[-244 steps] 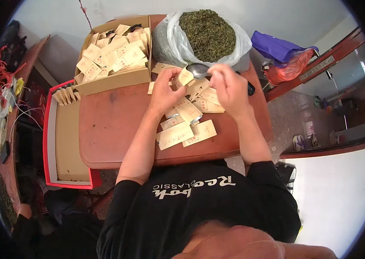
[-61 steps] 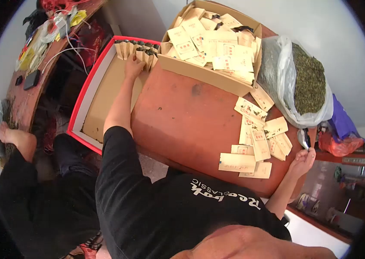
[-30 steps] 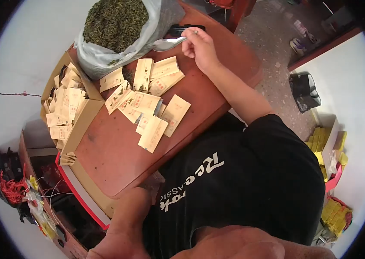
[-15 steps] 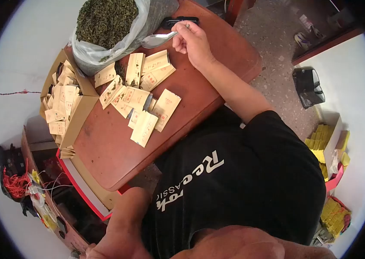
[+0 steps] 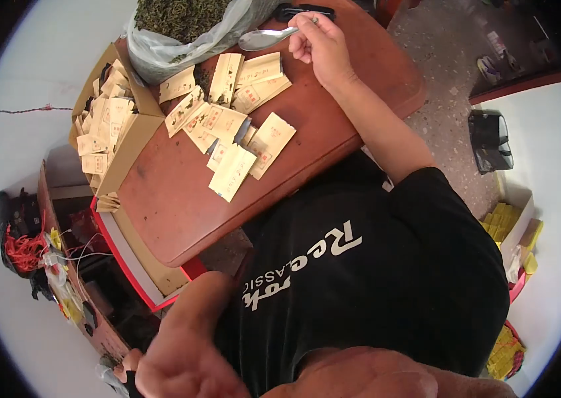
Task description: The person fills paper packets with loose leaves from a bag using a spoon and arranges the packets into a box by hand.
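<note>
In the head view, my right hand [image 5: 323,50] is raised over the far side of the table, closed round the handle of a metal spoon [image 5: 262,40]. The spoon's bowl points left and looks bare. Just left of it lies an open clear plastic bag [image 5: 217,38] full of dark dried leaves [image 5: 177,18], probably tea. Several paper packets [image 5: 272,144] are spread below the spoon, some with leaf bits on them. My left hand [image 5: 187,371] is close to the camera at the bottom edge, blurred. Its fingers are mostly hidden, near something black I cannot make out.
A cardboard box [image 5: 136,149] crammed with similar packets stands at the red-brown table's [image 5: 181,219] left edge. Below it is a red-edged tray [image 5: 136,262]. A black object [image 5: 287,12] lies behind my right hand. A black bag [image 5: 489,140] and yellow bundles [image 5: 501,222] sit at right.
The view has tilted, so the table and packets sit higher and farther right. More of my left hand shows at the bottom. My right hand still holds the spoon.
</note>
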### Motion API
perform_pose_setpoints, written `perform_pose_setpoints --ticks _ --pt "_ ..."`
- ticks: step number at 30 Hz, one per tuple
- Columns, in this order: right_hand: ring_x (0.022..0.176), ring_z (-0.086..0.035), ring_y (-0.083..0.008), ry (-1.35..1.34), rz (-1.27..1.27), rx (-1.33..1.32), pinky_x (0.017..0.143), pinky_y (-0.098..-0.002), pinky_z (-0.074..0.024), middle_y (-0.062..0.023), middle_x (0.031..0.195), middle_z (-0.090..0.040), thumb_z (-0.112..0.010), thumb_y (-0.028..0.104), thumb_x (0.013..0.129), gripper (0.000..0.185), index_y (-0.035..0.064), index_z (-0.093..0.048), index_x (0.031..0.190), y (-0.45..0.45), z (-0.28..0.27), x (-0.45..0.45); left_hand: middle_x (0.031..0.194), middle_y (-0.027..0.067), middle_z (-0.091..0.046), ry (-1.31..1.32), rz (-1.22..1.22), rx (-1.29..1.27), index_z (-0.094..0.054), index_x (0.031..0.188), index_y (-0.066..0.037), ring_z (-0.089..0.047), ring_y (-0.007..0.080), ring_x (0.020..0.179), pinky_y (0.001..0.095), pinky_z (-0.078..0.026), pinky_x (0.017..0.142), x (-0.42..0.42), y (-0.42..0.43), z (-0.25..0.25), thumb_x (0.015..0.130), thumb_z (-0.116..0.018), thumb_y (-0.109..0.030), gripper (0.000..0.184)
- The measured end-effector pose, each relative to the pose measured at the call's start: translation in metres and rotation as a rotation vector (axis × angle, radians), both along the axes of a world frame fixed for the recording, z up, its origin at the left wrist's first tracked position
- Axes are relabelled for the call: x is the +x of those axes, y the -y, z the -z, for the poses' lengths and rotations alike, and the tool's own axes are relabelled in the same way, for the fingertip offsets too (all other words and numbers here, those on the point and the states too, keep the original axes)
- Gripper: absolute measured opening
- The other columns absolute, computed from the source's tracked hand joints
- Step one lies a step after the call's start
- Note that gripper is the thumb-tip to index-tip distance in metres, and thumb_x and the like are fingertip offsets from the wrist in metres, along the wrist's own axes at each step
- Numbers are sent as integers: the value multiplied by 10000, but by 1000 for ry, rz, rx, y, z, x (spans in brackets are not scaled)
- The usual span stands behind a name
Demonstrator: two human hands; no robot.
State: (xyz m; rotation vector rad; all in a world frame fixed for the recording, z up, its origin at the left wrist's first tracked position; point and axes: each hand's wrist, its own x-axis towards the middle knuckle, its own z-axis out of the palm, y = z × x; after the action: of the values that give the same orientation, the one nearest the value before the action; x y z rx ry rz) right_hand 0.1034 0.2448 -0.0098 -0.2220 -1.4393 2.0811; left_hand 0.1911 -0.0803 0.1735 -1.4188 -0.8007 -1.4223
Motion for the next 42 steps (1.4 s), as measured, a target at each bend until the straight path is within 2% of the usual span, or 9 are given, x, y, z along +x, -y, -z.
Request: perform_pose_setpoints --ticks 2,4,7,16,21,27,32,40,42 --pt "567 -503 -58 4 7 -15 497 -199 -353 -6 688 -600 -531 288 1026 226 77 -610 1007 0 -1 1 637 12 -626 492 426 -219 -659 699 -50 -511 94 470 217 -486 526 8 8 14 881 -631 -233 259" --pt "570 -503 -58 1 5 -28 499 -199 -352 -5 690 -599 -531 283 1027 221 78 -610 1007 0 -1 2 821 67 -665 869 -118 -303 -672 824 6 -569 165 606 277 -488 592 -7 25 76 816 -675 -125 131" --pt "586 -520 -59 20 -3 -47 512 -202 -372 -5 704 -617 -549 278 1014 213 78 -622 1006 1 -1 3 1081 150 -650 572 -700 -1168 -631 1220 -43 -592 339 986 397 -496 839 -102 3 77 718 -689 13 508" --pt "595 -519 -48 52 -25 -1 510 -192 -366 10 708 -619 -550 276 1011 212 80 -629 1007 0 0 2 1316 90 -550 399 -496 -1598 -615 1268 -188 -488 337 1225 426 -385 1071 -163 -46 124 684 -680 -10 614" --pt "592 -516 -47 63 -18 18 510 -189 -364 8 709 -617 -541 278 1018 221 74 -627 1012 1 2 1 1304 88 -562 439 -509 -1623 -607 1206 -150 -480 323 1252 437 -362 1096 -171 -54 128 649 -710 -19 581" --pt "596 -511 -49 -5 35 87 516 -188 -366 -5 699 -608 -539 253 1024 219 48 -617 1016 11 -11 3 1233 98 -592 902 -396 -1153 -577 1179 -51 -579 250 1167 391 -440 1033 -179 -53 135 646 -800 -4 579" --pt "596 -498 -48 -146 1 229 524 -194 -364 -10 690 -590 -511 189 1032 186 29 -603 1015 38 -44 14 1109 128 -597 803 -484 -888 -540 1135 -46 -583 343 1050 411 -481 905 -179 -72 144 654 -813 -67 554" --pt "602 -623 -161 -355 150 1084 567 -299 -489 -93 745 -625 -556 122 990 137 8 -632 975 67 -76 24 1120 132 -595 704 -511 -777 -553 1155 -66 -580 338 1031 413 -492 881 -175 -79 150 615 -819 -13 604" --pt "608 -632 -188 -325 97 1064 565 -311 -491 -107 755 -632 -549 119 990 138 7 -629 973 71 -75 22 1119 131 -596 731 -508 -783 -560 1156 -65 -578 339 1032 410 -490 887 -172 -78 148 610 -827 -11 610"
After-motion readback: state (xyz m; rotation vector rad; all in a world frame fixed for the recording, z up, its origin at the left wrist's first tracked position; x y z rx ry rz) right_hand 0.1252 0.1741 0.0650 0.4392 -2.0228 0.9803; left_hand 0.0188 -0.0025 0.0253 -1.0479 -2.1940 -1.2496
